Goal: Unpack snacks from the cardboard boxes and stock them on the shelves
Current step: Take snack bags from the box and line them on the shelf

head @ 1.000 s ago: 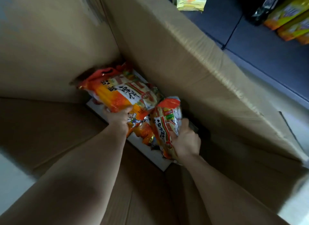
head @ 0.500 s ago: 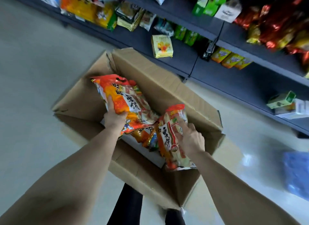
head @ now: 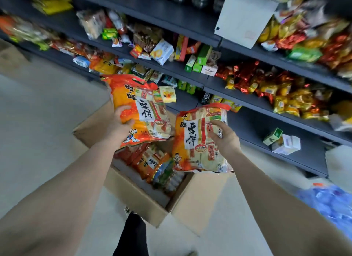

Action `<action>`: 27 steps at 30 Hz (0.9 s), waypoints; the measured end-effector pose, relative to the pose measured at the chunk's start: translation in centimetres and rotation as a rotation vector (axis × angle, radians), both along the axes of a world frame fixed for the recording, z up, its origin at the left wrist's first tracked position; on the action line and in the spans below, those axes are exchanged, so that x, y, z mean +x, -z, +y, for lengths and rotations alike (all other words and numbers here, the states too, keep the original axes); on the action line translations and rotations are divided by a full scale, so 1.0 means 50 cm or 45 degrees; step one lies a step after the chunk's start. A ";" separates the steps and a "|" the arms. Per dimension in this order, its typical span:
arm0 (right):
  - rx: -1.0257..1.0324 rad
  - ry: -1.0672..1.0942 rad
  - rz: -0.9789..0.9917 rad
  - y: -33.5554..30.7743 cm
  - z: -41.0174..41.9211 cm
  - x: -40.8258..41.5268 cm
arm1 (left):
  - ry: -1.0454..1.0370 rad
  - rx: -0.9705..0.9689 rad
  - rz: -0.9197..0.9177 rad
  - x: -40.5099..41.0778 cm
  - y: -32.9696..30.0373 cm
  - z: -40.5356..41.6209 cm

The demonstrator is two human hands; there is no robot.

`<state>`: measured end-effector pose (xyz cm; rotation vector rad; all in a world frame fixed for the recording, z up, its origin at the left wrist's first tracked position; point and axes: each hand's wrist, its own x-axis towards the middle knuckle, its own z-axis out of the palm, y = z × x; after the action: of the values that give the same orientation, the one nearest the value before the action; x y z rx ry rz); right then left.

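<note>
Lots here is smeared by motion blur, mostly the far left and the top right of the shelves (head: 247, 120), so most packets up there are just colour blobs and I can't read them. The left hand (head: 119, 125) has its fingers (head: 123, 109) wrapped tight round the near left edge of an orange rice cracker bag (head: 141, 111), thumb on the front, the other fingertips tucked behind where you can't see them. The right hand (head: 225, 136) is clamped on a second rice cracker bag (head: 198, 139), fingers spread over its front right side, palm side hidden. Both bags are up in the air above the open cardboard box (head: 144, 200) on the floor (head: 38, 133), almost touching each other in the middle. They cover most of the box's far half, so I can't tell how full it is; the bit that shows has more orange packets (head: 148, 160) lying tilted in it. The box's near flaps stick out toward a dark trouser leg (head: 133, 234), which is cut off at the bottom edge. The floor to the left is open. To the right there's a blurry blue bundle (head: 329, 202) on the floor near the shelves. The lowest shelf has bare room just beyond the right bag, with a small green carton (head: 273, 136) and a white box (head: 287, 144) further right. A yellow packet (head: 167, 94) sits just behind the left bag.
</note>
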<state>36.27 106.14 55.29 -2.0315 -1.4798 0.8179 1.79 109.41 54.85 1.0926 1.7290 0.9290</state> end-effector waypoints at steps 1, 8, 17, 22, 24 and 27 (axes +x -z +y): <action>0.043 0.034 0.013 -0.037 -0.019 0.032 | 0.031 0.040 -0.023 0.019 -0.032 -0.017; 0.344 0.241 0.001 -0.289 -0.188 0.289 | 0.304 0.297 0.013 0.203 -0.248 -0.120; 0.641 0.534 -0.112 -0.526 -0.344 0.529 | 0.606 0.608 -0.149 0.525 -0.491 -0.155; 0.728 0.698 -0.139 -0.592 -0.383 0.627 | 0.775 0.753 -0.075 0.662 -0.573 -0.134; 0.749 0.747 -0.163 -0.610 -0.388 0.671 | 0.808 0.768 -0.086 0.715 -0.607 -0.121; 0.757 0.782 -0.237 -0.643 -0.381 0.748 | 0.844 0.800 -0.048 0.797 -0.654 -0.093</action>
<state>73.67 87.08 87.43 -1.9343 -0.9245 -0.0609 41.63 104.74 87.57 1.8832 0.9200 1.0550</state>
